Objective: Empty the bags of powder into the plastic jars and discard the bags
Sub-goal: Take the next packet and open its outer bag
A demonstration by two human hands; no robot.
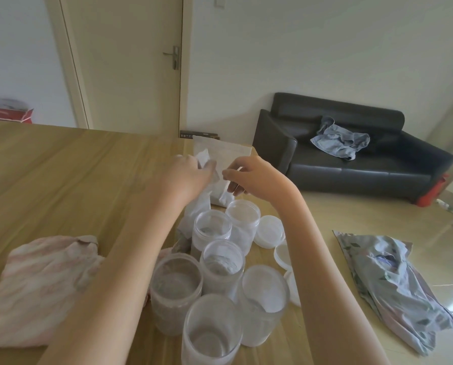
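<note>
1. Nearest you, open plastic jars (212,335) stand bunched on the counter (62,164), mouths up. One jar (263,299) on the right wears its lid, and loose lids (269,231) lie just beside the far jars. Several jars look to hold some greyish powder, though how much is unclear.

2. To your left a pink striped cloth (36,291) lies crumpled on the counter. To your right a crumpled foil bag (394,283) lies flat, well apart from the jars, likely already emptied and set aside.

3. Beyond the jars, your forearms reach over the open mouths, so they stand between you and the bags; a careless pull back could knock one over.

4. Your left hand (186,177) has its fingers curled round the crumpled top of a small white bag (197,204), which hangs just behind the far jars. Your right hand (254,177) pinches near that bag's top, probably to tear or spread it open, though what its fingers (229,175) hold is blurred.

5. Behind both hands a taller white bag (225,151) stands upright, seemingly waiting its turn.

6. Farthest off, a black sofa (351,164) carries a blue garment (341,140), and a closed door (130,61) fills the wall.
</note>
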